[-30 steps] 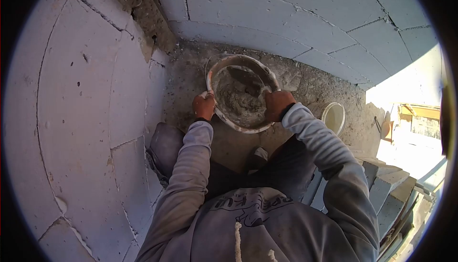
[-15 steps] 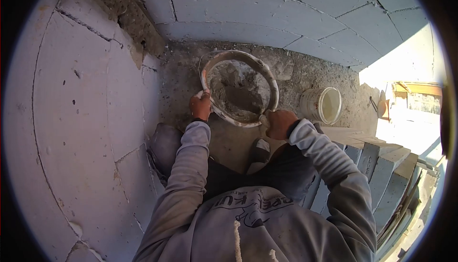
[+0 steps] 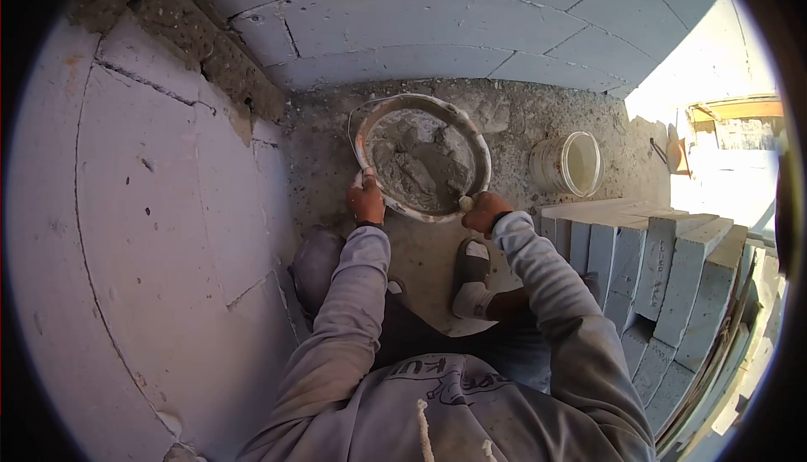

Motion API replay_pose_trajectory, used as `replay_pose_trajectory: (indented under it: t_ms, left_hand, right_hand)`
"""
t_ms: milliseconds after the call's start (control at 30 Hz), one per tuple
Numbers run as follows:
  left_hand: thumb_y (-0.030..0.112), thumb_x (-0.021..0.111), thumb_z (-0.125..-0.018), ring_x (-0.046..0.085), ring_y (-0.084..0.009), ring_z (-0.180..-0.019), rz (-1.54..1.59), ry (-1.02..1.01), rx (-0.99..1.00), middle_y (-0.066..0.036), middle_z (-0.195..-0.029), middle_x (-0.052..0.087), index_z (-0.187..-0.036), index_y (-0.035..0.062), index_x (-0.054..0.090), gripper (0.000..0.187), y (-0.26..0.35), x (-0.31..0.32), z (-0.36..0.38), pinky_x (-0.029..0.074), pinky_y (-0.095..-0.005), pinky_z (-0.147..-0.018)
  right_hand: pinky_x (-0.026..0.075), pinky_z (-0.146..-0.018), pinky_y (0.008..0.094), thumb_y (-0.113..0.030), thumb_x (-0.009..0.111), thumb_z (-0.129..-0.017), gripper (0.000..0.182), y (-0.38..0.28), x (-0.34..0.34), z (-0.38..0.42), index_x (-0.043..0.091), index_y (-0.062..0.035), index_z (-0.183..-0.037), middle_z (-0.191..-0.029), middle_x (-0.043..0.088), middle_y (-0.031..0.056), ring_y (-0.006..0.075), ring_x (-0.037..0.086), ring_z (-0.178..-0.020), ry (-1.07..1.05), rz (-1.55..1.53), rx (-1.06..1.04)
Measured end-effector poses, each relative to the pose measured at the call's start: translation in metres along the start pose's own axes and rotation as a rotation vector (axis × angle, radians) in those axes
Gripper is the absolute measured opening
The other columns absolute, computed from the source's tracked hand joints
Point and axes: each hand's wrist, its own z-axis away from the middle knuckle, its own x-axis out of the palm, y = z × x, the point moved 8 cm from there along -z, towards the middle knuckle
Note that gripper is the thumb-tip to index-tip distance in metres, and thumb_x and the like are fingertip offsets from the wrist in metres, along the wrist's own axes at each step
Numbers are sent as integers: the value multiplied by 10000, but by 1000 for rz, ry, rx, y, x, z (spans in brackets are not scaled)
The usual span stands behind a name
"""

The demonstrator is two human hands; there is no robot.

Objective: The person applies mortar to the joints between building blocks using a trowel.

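A round bucket [image 3: 480, 144] with a thin wire handle and a mortar-smeared rim stands on the floor in front of me. Grey wet mortar [image 3: 420, 159] lies in it, lumpy and heaped. My left hand [image 3: 366, 199] is closed on the near left part of the rim, thumb on top. At the near right edge, my right hand [image 3: 485, 213] is closed around a trowel [image 3: 466, 203]; only its pale rounded handle end shows clearly, and its blade cannot be made out.
A smaller white bucket [image 3: 567, 164] stands to the right. Stacked pale blocks [image 3: 664, 269] rise at my right side. Block walls close in on the left [image 3: 168, 235] and ahead [image 3: 437, 21]. My shoe [image 3: 472, 270] is just below the big bucket.
The mortar has been turned over: the dark smooth hollow is now a lumpy ridge. My right hand has shifted slightly left at the rim; the left still grips it. My view has shifted slightly.
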Motion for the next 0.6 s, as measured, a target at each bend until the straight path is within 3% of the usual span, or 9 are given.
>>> replay_pose_trajectory:
  t_ms: [33,100,167,233,300,333,433,567,600]
  left_hand:
    - [285,538,-937,603,-212,-680,-35,53,30,-140,-783,672,-1014,-73,653,383,-5,-1,2,453,-367,-645]
    - [306,537,-938,586,-202,-658,-76,123,62,-126,-760,661,-1015,-67,655,398,-8,-5,14,446,-361,-632]
    - [335,541,-936,532,-172,-608,176,67,-184,-84,-694,605,-989,-52,665,410,-22,-6,27,421,-346,-588]
    - [375,541,-939,463,-129,-563,251,46,-135,-36,-676,550,-1024,-53,641,447,-5,-11,32,383,-329,-531]
    - [430,540,-942,594,-274,-1032,272,-51,-220,-145,-1208,580,-1347,-5,453,601,1,-15,48,456,-358,-791]
    - [469,531,-933,491,-323,-1212,221,-75,-252,-170,-1367,463,-1397,8,379,671,11,-24,53,414,-401,-906]
    - [469,535,-928,470,-318,-1231,292,51,-223,-179,-1364,467,-1392,3,386,674,48,-52,68,391,-416,-954]
    - [464,536,-926,468,-306,-1234,287,93,-74,-177,-1363,470,-1360,1,438,642,90,-75,105,373,-419,-983]
    - [464,536,-926,468,-306,-1234,288,106,-54,-177,-1363,470,-1360,1,438,642,101,-78,114,373,-419,-983]
  right_hand:
    - [545,-594,375,-215,659,-686,298,-14,14,-5,673,54,-814,-700,666,166,245,672,-605,-18,-5,-44]
    - [541,-567,367,-212,670,-704,287,-30,40,-6,675,56,-807,-705,671,150,232,668,-603,-226,-245,-4]
    - [536,-547,359,-196,671,-714,257,-35,48,-21,673,46,-800,-692,663,134,228,657,-586,-223,-280,-114]
    - [532,-526,351,-181,673,-724,228,-37,36,-28,670,36,-793,-678,655,119,225,646,-569,-212,-292,-229]
    - [523,-572,364,-240,721,-688,344,-19,51,-22,642,70,-815,-746,667,153,238,652,-585,-417,-679,-117]
    - [516,-630,378,-216,710,-690,331,-9,53,-22,661,31,-904,-728,667,121,257,667,-685,-378,-728,-80]
    - [506,-703,377,-204,706,-679,333,23,57,-39,673,-16,-951,-766,676,114,266,665,-778,-178,-720,-297]
    - [496,-745,361,-222,711,-659,334,36,33,-35,678,-18,-922,-841,687,136,246,652,-816,-26,-574,-243]
    - [512,-657,370,-223,701,-662,313,33,25,-28,673,1,-878,-764,679,142,240,659,-697,59,-644,-333]
